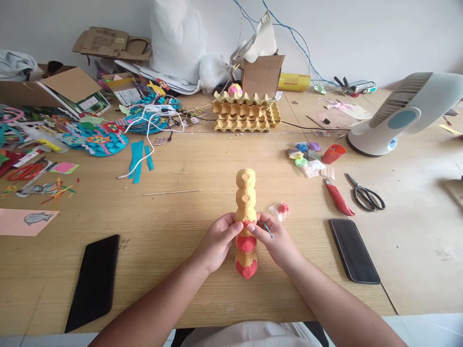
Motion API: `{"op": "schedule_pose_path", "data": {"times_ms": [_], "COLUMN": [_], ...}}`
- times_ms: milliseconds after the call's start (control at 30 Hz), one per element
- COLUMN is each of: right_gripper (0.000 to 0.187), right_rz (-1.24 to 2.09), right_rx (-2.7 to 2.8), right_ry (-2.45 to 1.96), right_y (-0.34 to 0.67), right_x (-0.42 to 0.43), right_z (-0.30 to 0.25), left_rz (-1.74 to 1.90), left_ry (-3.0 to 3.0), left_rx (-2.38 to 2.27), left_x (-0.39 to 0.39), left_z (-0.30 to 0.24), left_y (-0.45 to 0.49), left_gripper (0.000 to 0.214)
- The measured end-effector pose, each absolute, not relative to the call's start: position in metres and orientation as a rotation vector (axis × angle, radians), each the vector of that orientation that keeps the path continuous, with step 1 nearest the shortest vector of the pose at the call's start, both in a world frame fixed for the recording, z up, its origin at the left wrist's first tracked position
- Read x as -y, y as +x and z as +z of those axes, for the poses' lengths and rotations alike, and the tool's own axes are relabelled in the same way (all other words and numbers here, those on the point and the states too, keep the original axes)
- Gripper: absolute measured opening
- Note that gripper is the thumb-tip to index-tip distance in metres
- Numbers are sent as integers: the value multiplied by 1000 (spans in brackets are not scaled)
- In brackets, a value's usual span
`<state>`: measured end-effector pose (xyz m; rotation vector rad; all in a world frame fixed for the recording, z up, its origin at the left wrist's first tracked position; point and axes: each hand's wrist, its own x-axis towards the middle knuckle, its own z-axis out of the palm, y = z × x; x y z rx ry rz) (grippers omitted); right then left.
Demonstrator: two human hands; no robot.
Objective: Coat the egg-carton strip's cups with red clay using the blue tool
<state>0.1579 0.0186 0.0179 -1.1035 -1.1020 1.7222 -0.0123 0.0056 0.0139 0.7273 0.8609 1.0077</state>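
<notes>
From up on my head, looking down: the egg carton strip point(246, 200) lies on the table point(181, 226) right in front of me, running straight away from my body, and both hands are on it about halfway along. My left hand point(217, 239) comes in from the left with the fingers point(234, 227) pinched narrow on the strip's side. My right hand point(275, 242) meets it from the other side, fingers closed, with a thin blue stick point(268, 230) gripped between them and its tip poking out to the right. The two cups nearest me are filled with red clay point(246, 244); the far cups are bare yellow.

Just beside my right hand sits a small bag point(280, 210) with red in it. Further right I see a red knife point(338, 198), scissors point(366, 196) and a black phone point(353, 250). A dark tablet point(94, 280) lies to my left, and stacked egg trays point(246, 114) sit at the far side.
</notes>
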Motion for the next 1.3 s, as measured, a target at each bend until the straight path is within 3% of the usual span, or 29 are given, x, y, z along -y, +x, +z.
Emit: {"op": "schedule_pose_path", "data": {"times_ms": [467,700,1033,1300], "right_gripper": [26,30,35,30], "right_rz": [1823,1858,1965,2036], "right_rx": [1071,960,776,708], "right_ry": [-935,-937,-950,-888], "right_y": [162,161,159,160], "right_x": [-13,-16,-15,-16], "right_z": [13,17,12,14], "left_rz": [1053,944,927,894], "left_ry": [705,628,469,471], "left_rx": [-954,-770,-774,-714], "left_x": [-6,-8,-6,-7], "left_z": [13,14,13,15], "left_y": [-12,-18,-15,-18], "left_gripper": [30,43,24,38]}}
